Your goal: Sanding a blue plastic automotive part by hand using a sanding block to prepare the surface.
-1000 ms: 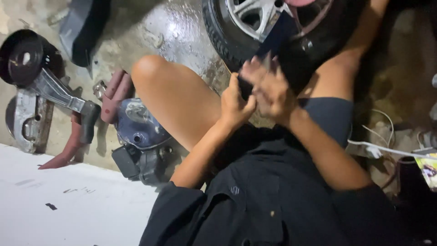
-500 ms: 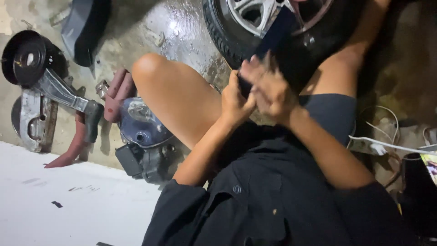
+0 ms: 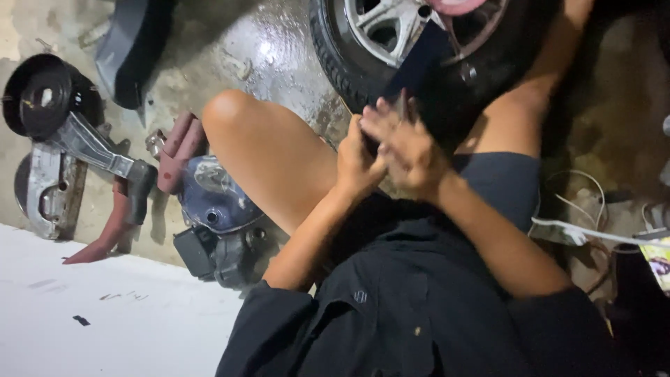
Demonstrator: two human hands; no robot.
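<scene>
My left hand (image 3: 358,159) and my right hand (image 3: 410,145) meet in front of my bent knees, just below a car wheel (image 3: 391,35) with a silver alloy rim and black tyre. A dark blue flat piece (image 3: 419,64) sticks up from between them toward the rim. The left hand's fingers are curled round its lower end. The right hand lies over it with its fingertips raised and blurred. The part of the piece inside the hands is hidden. My bare left knee (image 3: 234,115) is raised to the left of the hands.
On the wet concrete floor (image 3: 272,49) to the left lie a black pulley with a metal bracket (image 3: 49,98), a red lever (image 3: 112,230) and a blue-grey engine housing (image 3: 213,199). A white slab (image 3: 84,307) fills the lower left. White cables (image 3: 593,234) run at the right.
The hands stay together at the wheel with the dark piece between them. The right hand's fingers have shifted slightly and now look blurred. The view has drifted a little.
</scene>
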